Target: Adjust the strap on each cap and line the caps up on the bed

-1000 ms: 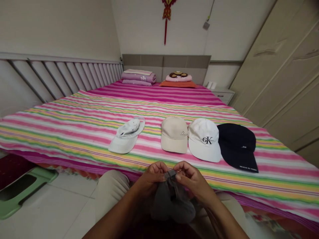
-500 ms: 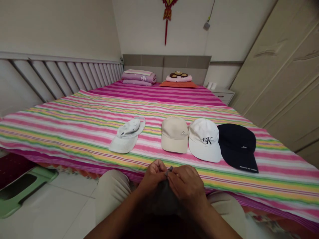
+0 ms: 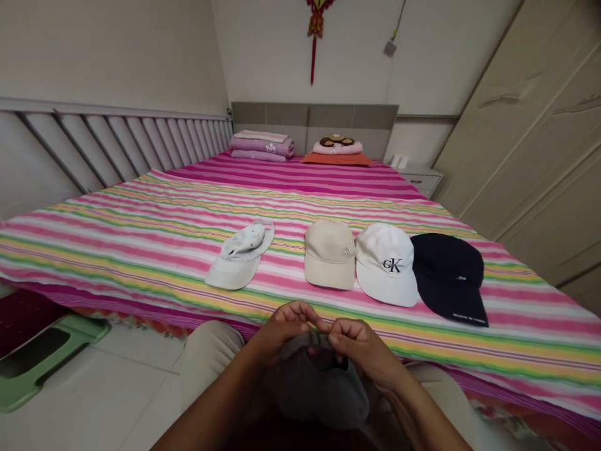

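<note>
Between my knees I hold a dark grey baseball cap (image 3: 322, 391), its back opening and strap turned up toward me. My left hand (image 3: 288, 332) pinches the strap from the left, and my right hand (image 3: 359, 347) pinches it from the right, the fingertips of both almost meeting. On the bed beyond lies a pale grey cap (image 3: 239, 257), crumpled on its side. To the right, a beige cap (image 3: 329, 254), a white cap (image 3: 385, 263) with dark letters and a navy cap (image 3: 448, 275) sit in a row, brims toward me.
A striped sheet (image 3: 154, 219) covers the bed. Folded bedding (image 3: 263, 147) and a small pink stack (image 3: 337, 148) lie by the headboard (image 3: 282, 114). A green stool (image 3: 51, 357) stands on the floor at left; a nightstand (image 3: 420, 178) and wardrobe (image 3: 530, 138) are at right.
The dark grey cap has tipped so that its back opening and crown now show. My hands have drawn slightly apart along the strap, still pinching it. The caps on the bed stay put.
</note>
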A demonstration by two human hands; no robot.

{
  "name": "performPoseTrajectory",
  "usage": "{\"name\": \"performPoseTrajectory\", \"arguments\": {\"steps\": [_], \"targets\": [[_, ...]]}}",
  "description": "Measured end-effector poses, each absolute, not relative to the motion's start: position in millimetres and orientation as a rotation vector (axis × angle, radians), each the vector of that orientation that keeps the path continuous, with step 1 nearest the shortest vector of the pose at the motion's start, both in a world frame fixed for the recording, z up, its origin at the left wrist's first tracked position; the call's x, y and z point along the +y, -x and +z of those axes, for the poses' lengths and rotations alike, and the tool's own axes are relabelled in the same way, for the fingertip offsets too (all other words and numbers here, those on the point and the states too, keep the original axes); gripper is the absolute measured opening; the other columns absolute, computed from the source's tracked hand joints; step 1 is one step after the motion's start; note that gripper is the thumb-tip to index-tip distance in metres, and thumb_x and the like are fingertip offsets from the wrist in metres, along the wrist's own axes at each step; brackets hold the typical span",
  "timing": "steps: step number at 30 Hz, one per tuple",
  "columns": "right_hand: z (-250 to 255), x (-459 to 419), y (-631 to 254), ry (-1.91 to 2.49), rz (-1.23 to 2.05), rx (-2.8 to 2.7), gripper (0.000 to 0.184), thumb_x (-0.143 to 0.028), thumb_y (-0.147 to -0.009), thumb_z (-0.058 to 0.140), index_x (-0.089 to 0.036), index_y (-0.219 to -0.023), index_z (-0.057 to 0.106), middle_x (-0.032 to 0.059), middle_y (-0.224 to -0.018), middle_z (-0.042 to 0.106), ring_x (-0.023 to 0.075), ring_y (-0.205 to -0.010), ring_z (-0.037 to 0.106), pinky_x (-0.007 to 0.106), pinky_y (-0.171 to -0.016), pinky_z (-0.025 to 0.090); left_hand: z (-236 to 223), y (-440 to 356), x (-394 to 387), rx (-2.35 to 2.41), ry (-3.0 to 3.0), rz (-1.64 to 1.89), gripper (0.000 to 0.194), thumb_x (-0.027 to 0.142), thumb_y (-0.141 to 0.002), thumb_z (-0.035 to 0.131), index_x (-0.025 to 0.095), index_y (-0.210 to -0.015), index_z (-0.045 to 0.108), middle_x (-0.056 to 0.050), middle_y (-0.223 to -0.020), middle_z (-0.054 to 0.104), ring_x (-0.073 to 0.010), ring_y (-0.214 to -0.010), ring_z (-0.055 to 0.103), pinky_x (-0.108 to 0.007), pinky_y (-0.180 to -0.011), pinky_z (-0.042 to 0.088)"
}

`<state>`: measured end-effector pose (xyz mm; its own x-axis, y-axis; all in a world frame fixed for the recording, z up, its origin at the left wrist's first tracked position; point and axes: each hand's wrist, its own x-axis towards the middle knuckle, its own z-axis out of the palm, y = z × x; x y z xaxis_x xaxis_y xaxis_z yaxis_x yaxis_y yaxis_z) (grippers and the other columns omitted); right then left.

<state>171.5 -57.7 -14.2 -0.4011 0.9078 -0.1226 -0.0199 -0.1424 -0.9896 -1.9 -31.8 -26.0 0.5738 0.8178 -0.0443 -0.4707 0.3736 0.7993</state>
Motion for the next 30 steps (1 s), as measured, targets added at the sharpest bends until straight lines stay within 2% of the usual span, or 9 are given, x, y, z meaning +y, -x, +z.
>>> {"name": "performPoseTrajectory", "arguments": {"steps": [3, 7, 11, 14, 17, 19, 23, 26, 30], "targets": [[-13, -60, -168, 0.999, 1.670, -1.194, 0.034, -0.043, -0.064, 0.066, -0.016, -0.056, 0.047, -0.0050, -0.049, 0.043, 0.0075, -0.046, 0.032, 0.021, -0.045, 0.022, -22, 1, -30, 0.610, -0.869, 0.795, 0.021, 0.031, -0.069, 0.062, 0.010, -0.074, 0.062, -0.003, -0.064, 0.062, -0.0070, -0.049, 0.053, -0.017, -0.046, 0.039], [-11, -61, -164, 1.059, 1.661, -1.110, 0.032, -0.040, -0.061, 0.068, -0.016, -0.054, 0.048, -0.0058, -0.046, 0.041, 0.0067, -0.044, 0.028, 0.021, -0.043, 0.018, -18, -1, -32, 0.713, -0.951, 0.691, 0.018, 0.022, -0.056, 0.073, 0.011, -0.060, 0.060, 0.004, -0.045, 0.053, -0.0027, -0.038, 0.042, -0.014, -0.040, 0.029], [-10, -55, -169, 1.026, 1.674, -1.064, 0.033, -0.042, -0.063, 0.067, -0.017, -0.054, 0.047, -0.0060, -0.046, 0.041, 0.0070, -0.043, 0.029, 0.021, -0.043, 0.019, -16, 3, -31, 0.559, -0.792, 0.736, 0.021, 0.020, -0.054, 0.074, 0.011, -0.069, 0.063, -0.002, -0.056, 0.062, -0.0084, -0.047, 0.053, -0.018, -0.048, 0.038], [-9, -51, -183, 0.968, 1.810, -1.195, 0.031, -0.042, -0.066, 0.066, -0.015, -0.058, 0.052, -0.0052, -0.050, 0.044, 0.0070, -0.046, 0.033, 0.021, -0.046, 0.024, -16, 15, -25, 0.447, -0.721, 0.810, 0.030, 0.019, -0.058, 0.069, 0.010, -0.086, 0.063, -0.007, -0.067, 0.067, -0.0151, -0.060, 0.061, -0.024, -0.060, 0.044], [-8, -50, -196, 0.863, 2.082, -1.344, 0.030, -0.039, -0.061, 0.070, -0.011, -0.069, 0.062, -0.0008, -0.058, 0.055, 0.0080, -0.049, 0.043, 0.021, -0.050, 0.031, -19, 31, -15, 0.360, -0.688, 0.835, 0.042, 0.023, -0.066, 0.061, 0.010, -0.106, 0.056, -0.011, -0.079, 0.068, -0.0210, -0.072, 0.063, -0.030, -0.067, 0.045], [-6, -51, -199, 0.772, 2.114, -1.199, 0.031, -0.038, -0.057, 0.073, -0.012, -0.070, 0.063, 0.0008, -0.059, 0.058, 0.0086, -0.048, 0.047, 0.021, -0.050, 0.033, -23, 40, -7, 0.334, -0.702, 0.762, 0.046, 0.026, -0.068, 0.056, 0.008, -0.110, 0.054, -0.014, -0.083, 0.068, -0.0228, -0.076, 0.063, -0.032, -0.069, 0.044], [7, -48, -194, 0.667, 1.874, -0.833, 0.028, -0.035, -0.051, 0.077, -0.016, -0.064, 0.063, -0.0007, -0.057, 0.059, 0.0093, -0.049, 0.051, 0.021, -0.051, 0.037, -39, 51, 6, 0.384, -0.737, 0.583, 0.036, 0.025, -0.067, 0.057, 0.003, -0.095, 0.064, -0.014, -0.078, 0.068, -0.0187, -0.070, 0.063, -0.026, -0.065, 0.044], [17, -44, -193, 0.667, 1.771, -0.748, 0.025, -0.032, -0.049, 0.078, -0.018, -0.065, 0.064, -0.0010, -0.059, 0.061, 0.0108, -0.053, 0.054, 0.022, -0.053, 0.041, -48, 52, 5, 0.387, -0.752, 0.542, 0.022, 0.020, -0.059, 0.062, 0.006, -0.075, 0.069, -0.009, -0.065, 0.068, -0.0140, -0.058, 0.061, -0.023, -0.059, 0.044], [20, -36, -198, 0.687, 1.683, -0.686, 0.023, -0.034, -0.054, 0.075, -0.022, -0.071, 0.065, -0.0019, -0.065, 0.066, 0.0145, -0.058, 0.060, 0.026, -0.058, 0.047, -48, 45, -7, 0.358, -0.812, 0.549, 0.015, 0.017, -0.052, 0.069, 0.009, -0.065, 0.070, -0.005, -0.061, 0.068, -0.0134, -0.055, 0.060, -0.024, -0.060, 0.046]]}}
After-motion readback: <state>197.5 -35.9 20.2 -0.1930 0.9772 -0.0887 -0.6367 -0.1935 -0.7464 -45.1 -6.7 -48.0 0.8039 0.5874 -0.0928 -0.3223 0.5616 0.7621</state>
